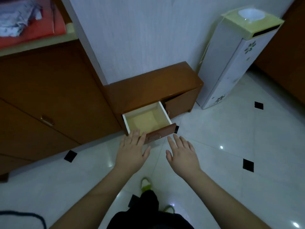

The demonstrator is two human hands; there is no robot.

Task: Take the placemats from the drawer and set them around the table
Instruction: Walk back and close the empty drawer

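Two hands out front, both w/ fingers straight and spread, holding nothing. Left hand (132,151) reaches over the near left corner of the drawer (162,113); its fingertips overlap the front panel's top edge, prob. touching it, can't tell for sure. Right hand (181,154) hovers just right of the drawer front, fingers (171,141) apart from the wood, over the floor (231,146).

Drawer is pulled out of a low wooden cabinet (153,86) against the wall. Brown front panel w/ small metal handle (154,137), white side rims, pale yellowish inside. Only flat pale yellowish surface shows inside; can't tell if that's a placemat or the bare bottom. Long axis runs from the cabinet toward the person, angled slightly to the right; front faces the person.

Rest: taller wooden cupboard (49,100) at left w/ metal handle, red cloth (33,25) and crumpled white-grey fabric on its top. White tall box w/ flower print (231,63) leans by the wall at right, white bowl (251,14) on top. Glossy white tiles w/ small black diamonds. Green-yellow slippers (146,184) and dark trousers below, near bottom edge.
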